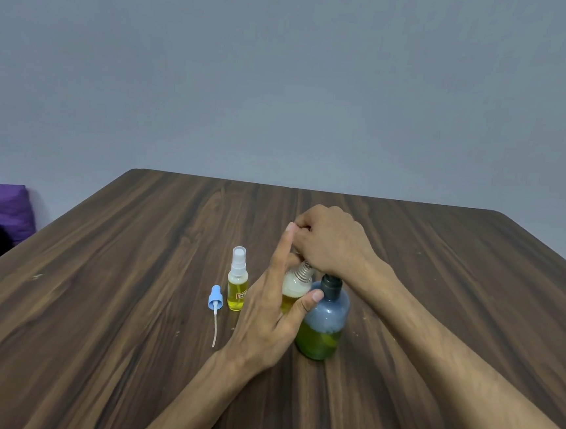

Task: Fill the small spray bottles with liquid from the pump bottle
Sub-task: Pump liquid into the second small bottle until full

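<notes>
On the dark wooden table (pixel 128 320), the left hand (pixel 265 319) grips a small clear open-necked bottle (pixel 294 289) beside the green pump bottle (pixel 323 320) while the right hand (pixel 330 242) curls over something hidden above it, so a tilt could spill liquid.

Both forearms are bare, no sleeves showing, and the left hand (pixel 268 310) and right hand (pixel 332 241) are ungloved.

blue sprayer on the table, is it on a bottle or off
Off. The blue sprayer lies on the table with its tube bare, left of the capped spray bottle.

Spray bottle (pixel 237 284) label illegible
</notes>
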Demonstrator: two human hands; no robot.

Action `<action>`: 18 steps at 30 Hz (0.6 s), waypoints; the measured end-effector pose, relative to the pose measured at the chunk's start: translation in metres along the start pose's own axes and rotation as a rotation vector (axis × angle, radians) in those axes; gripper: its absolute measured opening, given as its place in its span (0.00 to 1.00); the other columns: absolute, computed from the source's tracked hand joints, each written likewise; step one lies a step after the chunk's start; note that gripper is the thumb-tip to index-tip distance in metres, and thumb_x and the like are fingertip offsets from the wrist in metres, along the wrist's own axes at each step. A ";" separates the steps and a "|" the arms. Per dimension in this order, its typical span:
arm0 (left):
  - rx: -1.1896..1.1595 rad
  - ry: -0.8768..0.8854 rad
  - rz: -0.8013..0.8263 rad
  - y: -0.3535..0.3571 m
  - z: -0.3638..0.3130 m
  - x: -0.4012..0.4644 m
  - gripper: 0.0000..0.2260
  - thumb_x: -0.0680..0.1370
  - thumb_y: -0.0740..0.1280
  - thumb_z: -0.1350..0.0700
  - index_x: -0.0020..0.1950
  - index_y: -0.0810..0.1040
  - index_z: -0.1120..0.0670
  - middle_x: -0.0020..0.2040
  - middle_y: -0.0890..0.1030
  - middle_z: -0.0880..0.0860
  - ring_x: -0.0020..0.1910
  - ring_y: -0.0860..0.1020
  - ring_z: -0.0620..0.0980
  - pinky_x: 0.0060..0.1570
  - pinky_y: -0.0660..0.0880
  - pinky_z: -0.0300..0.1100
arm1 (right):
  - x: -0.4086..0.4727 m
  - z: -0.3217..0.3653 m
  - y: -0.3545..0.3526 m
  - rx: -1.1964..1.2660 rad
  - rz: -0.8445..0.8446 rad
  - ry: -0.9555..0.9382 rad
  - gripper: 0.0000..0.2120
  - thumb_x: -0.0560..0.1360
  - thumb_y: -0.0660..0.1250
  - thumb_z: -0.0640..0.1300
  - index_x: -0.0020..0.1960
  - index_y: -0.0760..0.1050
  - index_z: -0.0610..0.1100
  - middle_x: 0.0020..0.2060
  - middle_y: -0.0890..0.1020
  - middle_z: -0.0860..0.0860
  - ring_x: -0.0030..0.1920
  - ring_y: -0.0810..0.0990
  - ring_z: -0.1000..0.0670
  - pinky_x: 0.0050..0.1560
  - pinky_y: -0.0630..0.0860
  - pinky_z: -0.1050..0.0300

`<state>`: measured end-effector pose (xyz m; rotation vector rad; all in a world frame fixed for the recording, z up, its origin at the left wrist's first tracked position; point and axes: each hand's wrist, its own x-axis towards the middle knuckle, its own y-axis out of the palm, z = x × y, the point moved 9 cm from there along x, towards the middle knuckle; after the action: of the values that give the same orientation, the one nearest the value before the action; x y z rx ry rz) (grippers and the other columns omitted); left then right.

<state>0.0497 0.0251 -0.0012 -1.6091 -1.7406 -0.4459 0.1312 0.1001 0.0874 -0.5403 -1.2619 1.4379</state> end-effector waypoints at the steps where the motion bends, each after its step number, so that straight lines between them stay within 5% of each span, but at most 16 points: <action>1: -0.001 0.000 0.000 0.000 0.001 -0.001 0.38 0.83 0.68 0.48 0.86 0.48 0.37 0.68 0.82 0.43 0.67 0.81 0.46 0.67 0.77 0.45 | -0.001 0.001 0.001 -0.015 0.005 -0.001 0.13 0.74 0.62 0.46 0.33 0.76 0.45 0.28 0.79 0.52 0.32 0.76 0.50 0.34 0.67 0.54; 11: 0.029 0.047 -0.008 -0.001 -0.003 -0.001 0.39 0.83 0.70 0.51 0.86 0.49 0.40 0.60 0.82 0.36 0.58 0.82 0.42 0.61 0.76 0.33 | -0.002 0.004 -0.007 0.010 -0.066 -0.024 0.11 0.72 0.60 0.43 0.31 0.72 0.42 0.27 0.77 0.50 0.30 0.72 0.48 0.34 0.68 0.55; 18: 0.003 0.038 -0.013 -0.001 0.000 -0.001 0.38 0.84 0.68 0.47 0.87 0.49 0.38 0.55 0.84 0.48 0.55 0.84 0.50 0.60 0.81 0.49 | 0.000 0.009 -0.012 -0.003 -0.097 -0.071 0.12 0.72 0.60 0.43 0.30 0.69 0.43 0.27 0.76 0.47 0.30 0.70 0.47 0.33 0.68 0.55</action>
<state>0.0485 0.0237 -0.0019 -1.5777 -1.7241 -0.4765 0.1283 0.0945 0.1013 -0.4271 -1.3289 1.3845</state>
